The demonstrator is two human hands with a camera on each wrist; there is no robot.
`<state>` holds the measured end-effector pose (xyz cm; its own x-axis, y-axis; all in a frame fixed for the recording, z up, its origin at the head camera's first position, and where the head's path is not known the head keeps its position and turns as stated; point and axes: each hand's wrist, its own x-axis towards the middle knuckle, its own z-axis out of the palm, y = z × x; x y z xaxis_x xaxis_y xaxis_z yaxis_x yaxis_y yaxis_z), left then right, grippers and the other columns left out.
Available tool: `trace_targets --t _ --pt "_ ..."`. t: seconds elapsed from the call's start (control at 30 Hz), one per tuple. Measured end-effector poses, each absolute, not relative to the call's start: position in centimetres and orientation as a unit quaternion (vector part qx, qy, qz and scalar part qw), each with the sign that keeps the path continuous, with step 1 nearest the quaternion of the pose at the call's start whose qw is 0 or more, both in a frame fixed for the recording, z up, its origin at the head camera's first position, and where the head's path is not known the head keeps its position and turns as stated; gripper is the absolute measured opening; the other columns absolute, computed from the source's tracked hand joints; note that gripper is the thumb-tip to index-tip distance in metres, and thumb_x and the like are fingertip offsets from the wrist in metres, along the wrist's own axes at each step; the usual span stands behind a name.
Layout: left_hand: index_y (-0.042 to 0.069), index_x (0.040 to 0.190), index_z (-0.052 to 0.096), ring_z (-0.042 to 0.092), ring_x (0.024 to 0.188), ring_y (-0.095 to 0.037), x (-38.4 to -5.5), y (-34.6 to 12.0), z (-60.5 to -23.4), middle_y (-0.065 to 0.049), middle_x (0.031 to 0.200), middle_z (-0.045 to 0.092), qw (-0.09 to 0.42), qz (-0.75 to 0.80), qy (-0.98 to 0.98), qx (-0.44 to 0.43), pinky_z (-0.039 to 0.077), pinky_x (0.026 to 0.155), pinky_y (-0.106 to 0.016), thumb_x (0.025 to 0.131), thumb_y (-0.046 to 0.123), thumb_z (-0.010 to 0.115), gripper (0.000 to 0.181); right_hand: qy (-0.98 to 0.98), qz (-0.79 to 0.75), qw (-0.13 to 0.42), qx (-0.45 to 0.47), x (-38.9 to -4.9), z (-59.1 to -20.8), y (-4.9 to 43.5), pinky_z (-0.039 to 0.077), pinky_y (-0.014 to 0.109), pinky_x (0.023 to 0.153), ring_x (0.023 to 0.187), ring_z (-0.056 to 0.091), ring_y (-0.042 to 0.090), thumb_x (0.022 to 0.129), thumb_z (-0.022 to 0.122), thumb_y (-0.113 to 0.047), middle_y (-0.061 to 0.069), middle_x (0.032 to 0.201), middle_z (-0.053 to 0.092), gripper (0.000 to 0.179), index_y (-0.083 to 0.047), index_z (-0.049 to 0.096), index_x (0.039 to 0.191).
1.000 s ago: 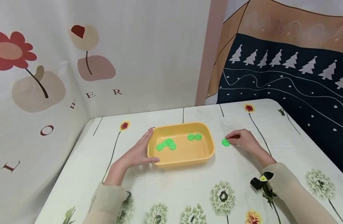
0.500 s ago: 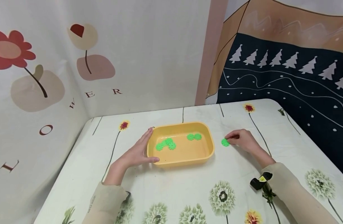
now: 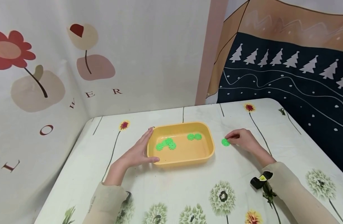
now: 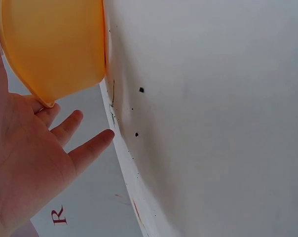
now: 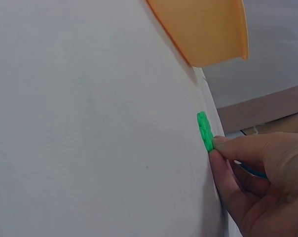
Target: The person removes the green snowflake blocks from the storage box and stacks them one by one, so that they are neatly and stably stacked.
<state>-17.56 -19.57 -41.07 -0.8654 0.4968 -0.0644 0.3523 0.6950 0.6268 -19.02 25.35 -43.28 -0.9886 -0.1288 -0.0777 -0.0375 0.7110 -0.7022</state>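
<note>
A shallow yellow plastic tray [image 3: 185, 158] sits mid-table. My left hand [image 3: 137, 152] rests against its left end, thumb along the front wall and fingers toward the back corner. In the left wrist view, that hand's [image 4: 35, 153] visible fingers are straight and spread beside the tray's rim [image 4: 49, 102]. Right of the tray, my right hand [image 3: 244, 140] pinches a small green notched disc [image 3: 225, 142] between thumb and fingertips. From the right wrist, the green disc [image 5: 204, 131] shows nearly edge-on, close over the table.
Inside the tray lie several matching green discs [image 3: 168, 141] in a left cluster, plus a pair of discs [image 3: 194, 137] side by side at the right. A flower-print cloth [image 3: 171, 183] covers the table. Printed curtains [image 3: 149, 56] hang behind it.
</note>
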Motion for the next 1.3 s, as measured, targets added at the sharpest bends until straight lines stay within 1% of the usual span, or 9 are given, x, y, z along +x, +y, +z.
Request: trace_targets --t 0.27,0.6,0.97,1.3 --pt "0.017 0.162 -0.001 0.004 0.157 -0.033 -17.6 -19.7 -41.2 -0.004 0.17 -0.003 0.119 0.311 0.913 0.235 0.022 0.12 -0.062 0.079 0.05 0.081 0.121 0.923 -0.376 0.057 -0.056 -18.9 -43.2 25.6 0.053 0.022 0.067 0.084 0.063 0.014 0.092 0.069 -0.01 0.015 0.102 0.075 0.016 -0.003 0.076 0.106" --pt "0.015 0.162 0.001 0.005 0.157 -0.034 -17.6 -19.7 -41.1 -0.005 0.17 -0.001 0.116 0.307 0.916 0.232 0.023 0.12 -0.062 0.078 0.051 0.081 0.122 0.922 -0.379 0.058 -0.056 -18.8 -43.5 25.9 0.053 0.021 0.069 0.088 0.064 0.015 0.093 0.068 -0.011 0.015 0.105 0.074 0.018 -0.004 0.076 0.108" --pt "0.015 0.162 0.001 0.006 0.157 -0.034 -17.6 -19.6 -41.1 -0.004 0.171 -0.001 0.117 0.309 0.916 0.229 0.024 0.119 -0.063 0.079 0.047 0.081 0.12 0.912 -0.402 0.059 -0.044 -18.7 -43.7 26.2 0.053 0.019 0.07 0.091 0.063 0.013 0.094 0.069 -0.014 0.017 0.111 0.073 0.021 -0.003 0.075 0.11" --pt "0.014 0.162 0.001 0.006 0.157 -0.034 -17.6 -19.7 -41.0 -0.005 0.171 -0.001 0.115 0.31 0.914 0.234 0.024 0.119 -0.062 0.078 0.049 0.081 0.121 0.913 -0.403 0.058 -0.032 -19.2 -42.3 25.9 0.05 0.023 0.083 0.097 0.063 0.015 0.095 0.067 -0.015 0.018 0.118 0.071 0.027 -0.003 0.072 0.118"
